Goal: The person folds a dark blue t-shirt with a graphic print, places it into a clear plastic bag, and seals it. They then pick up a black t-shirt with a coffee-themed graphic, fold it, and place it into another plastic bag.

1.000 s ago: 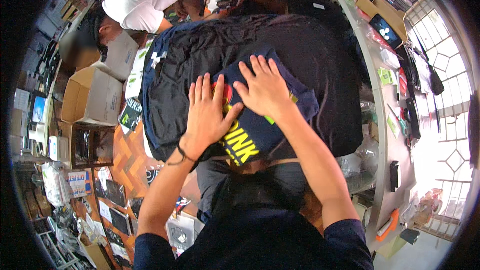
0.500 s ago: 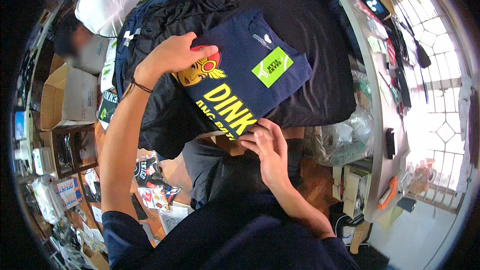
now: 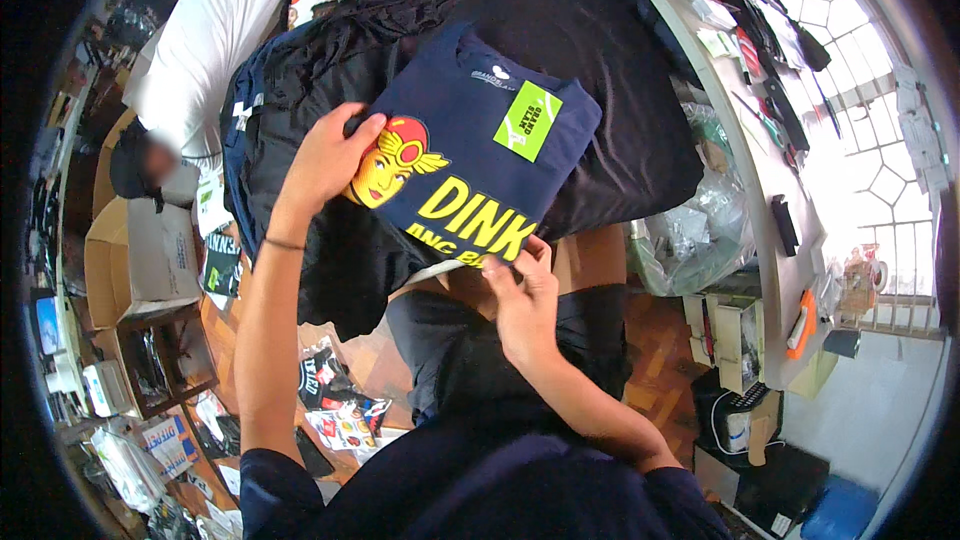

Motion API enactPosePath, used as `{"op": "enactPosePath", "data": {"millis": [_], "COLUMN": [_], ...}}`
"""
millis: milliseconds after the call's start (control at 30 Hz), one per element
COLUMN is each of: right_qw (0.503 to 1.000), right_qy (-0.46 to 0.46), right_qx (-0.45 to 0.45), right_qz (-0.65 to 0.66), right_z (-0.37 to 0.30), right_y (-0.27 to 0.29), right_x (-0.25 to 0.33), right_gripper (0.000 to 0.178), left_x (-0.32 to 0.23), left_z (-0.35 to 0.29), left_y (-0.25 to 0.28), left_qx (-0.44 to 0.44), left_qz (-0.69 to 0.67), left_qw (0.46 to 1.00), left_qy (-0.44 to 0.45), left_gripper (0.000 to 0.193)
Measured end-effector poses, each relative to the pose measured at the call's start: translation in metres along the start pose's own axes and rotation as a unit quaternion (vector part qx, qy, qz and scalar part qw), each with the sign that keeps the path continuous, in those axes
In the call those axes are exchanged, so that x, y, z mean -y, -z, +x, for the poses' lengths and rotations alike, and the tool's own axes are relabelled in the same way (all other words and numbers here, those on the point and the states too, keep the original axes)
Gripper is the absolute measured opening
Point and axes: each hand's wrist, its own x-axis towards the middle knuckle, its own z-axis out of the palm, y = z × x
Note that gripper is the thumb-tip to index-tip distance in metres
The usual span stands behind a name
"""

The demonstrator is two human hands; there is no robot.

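Note:
A folded navy T-shirt [image 3: 430, 85] lies tilted on a pile of black cloth [image 3: 620, 90]. Its front carries a cartoon head in a red and yellow headpiece and bold yellow lettering. A bright green card tag [image 3: 529, 122] rests near the collar. My left hand [image 3: 322, 162] is closed on the shirt's left edge beside the printed head, with the thumb on top and the other fingers partly hidden. At the lower corner, below the lettering, my right hand [image 3: 525, 300] pinches the folded hem.
On the left, a person in a white shirt [image 3: 225, 30] and dark cap bends close to an open cardboard box [image 3: 160, 250]. A long table [image 3: 740, 190] with scissors and an orange tool [image 3: 800, 325] runs along the right. Clear plastic bags [image 3: 690, 240] sit beneath it. Packets [image 3: 340, 425] lie on the floor.
My left hand has slid down along the shirt's left edge, uncovering the printed head. My right hand stays at the lower corner. The view has shifted, and the person at left shows more.

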Motion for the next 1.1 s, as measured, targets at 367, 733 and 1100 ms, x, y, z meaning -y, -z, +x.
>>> {"op": "enactPosePath", "data": {"millis": [367, 733, 1100], "right_qw": [0.994, 0.971, 0.876], "right_qy": [0.041, 0.101, 0.254], "right_qx": [-0.077, -0.024, 0.003], "right_qz": [-0.061, -0.214, -0.410], "right_z": [0.105, 0.266, 0.174], "right_y": [0.114, 0.204, 0.112], "right_x": [0.032, -0.002, 0.032], "right_gripper": [0.019, 0.022, 0.094], "left_x": [-0.071, -0.146, -0.123], "left_z": [-0.150, -0.153, -0.038], "left_y": [-0.109, -0.193, -0.164], "left_qx": [-0.096, 0.070, -0.102], "left_qz": [-0.294, -0.278, 0.288], "left_qw": [0.950, 0.955, 0.927], "left_qy": [-0.048, -0.072, -0.216], "left_gripper": [0.048, 0.098, 0.077]}}
